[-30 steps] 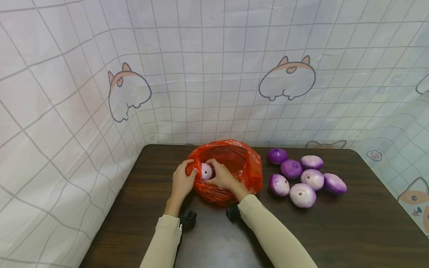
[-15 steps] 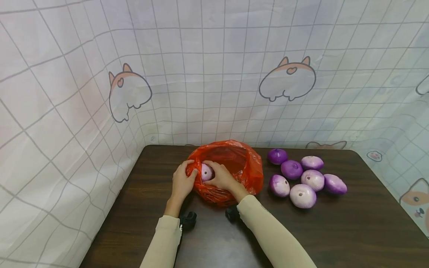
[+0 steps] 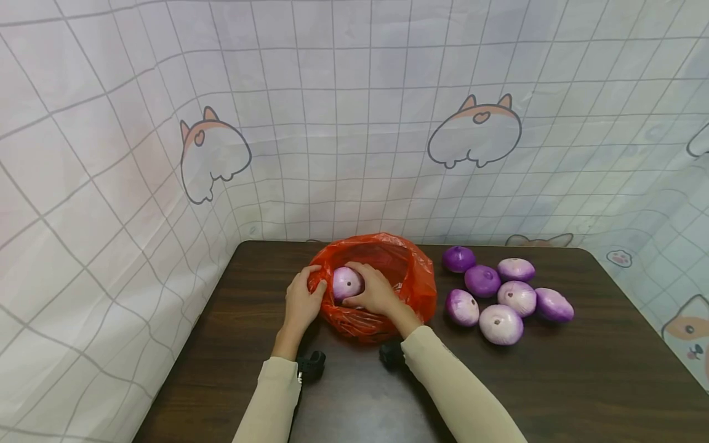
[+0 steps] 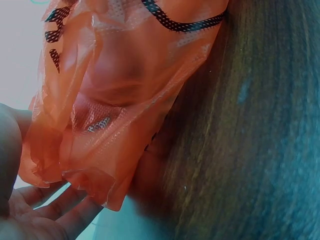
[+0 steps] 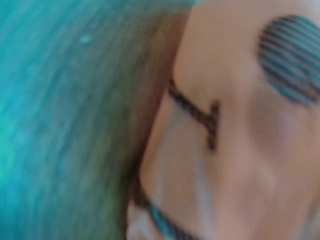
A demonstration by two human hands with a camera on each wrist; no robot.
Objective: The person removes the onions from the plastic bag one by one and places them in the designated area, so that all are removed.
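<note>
A red plastic bag stands on the dark table with its mouth spread wide. My left hand grips the left side of its rim; the left wrist view shows the fingers against the bunched film. Inside the mouth, my right hand holds a pale purple onion by its right side, thumb toward me and fingers behind. The onion sits close to the left hand's thumb. In the right wrist view only the blurred printed bag shows, without the hand.
To the right of the bag, several purple and whitish onions lie grouped on the wood-grain table. A white gridded curtain hangs behind the table and along its left side.
My right hand has shifted slightly right with the onion, which now shows more of its surface in the bag's mouth. The left hand stays at the rim.
</note>
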